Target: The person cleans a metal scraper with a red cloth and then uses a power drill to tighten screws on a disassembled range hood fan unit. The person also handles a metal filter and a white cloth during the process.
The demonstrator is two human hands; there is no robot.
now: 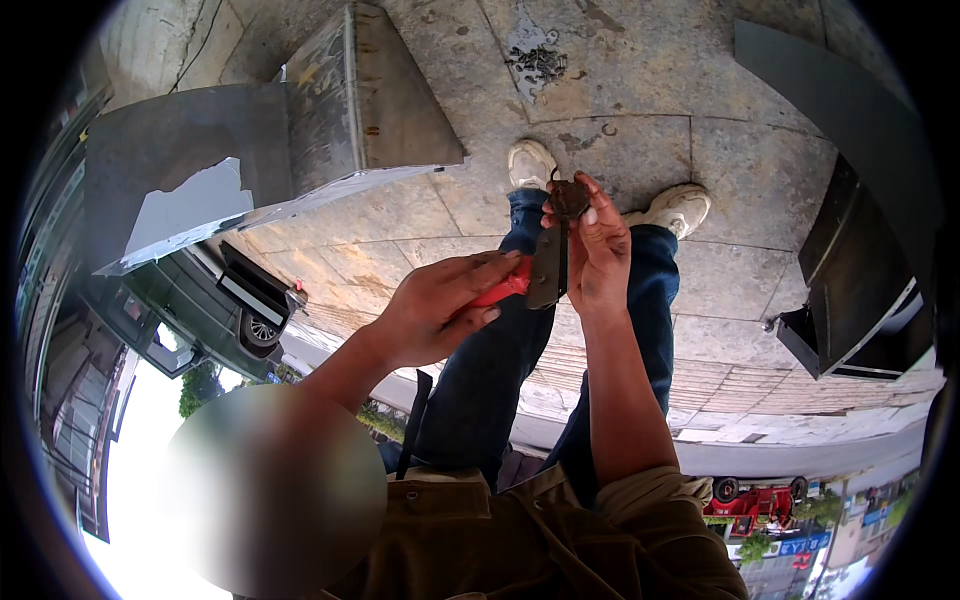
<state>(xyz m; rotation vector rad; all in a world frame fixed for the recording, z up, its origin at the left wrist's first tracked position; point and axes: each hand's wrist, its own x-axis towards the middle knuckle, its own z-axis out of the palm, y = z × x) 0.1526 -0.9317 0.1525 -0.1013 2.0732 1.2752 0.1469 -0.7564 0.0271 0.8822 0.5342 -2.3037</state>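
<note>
Near the middle of the head view my left hand [440,305] is closed around a red object [505,285], which looks like a handle, beside a dark flat metal strip [545,270] with small holes or rivets. My right hand [598,250] is closed on a dark roundish piece [568,200] at the strip's upper end, fingertips around it. Whether these parts form one tool I cannot tell. Both hands are held over my legs and white shoes [680,208].
A large bent sheet-metal piece [390,120] lies upper left. Dark metal housings [855,280] stand at the right. A pile of small dark bits [535,65] lies on the paved ground [720,150]. A parked vehicle [180,315] is at the left, a red one [755,500] at lower right.
</note>
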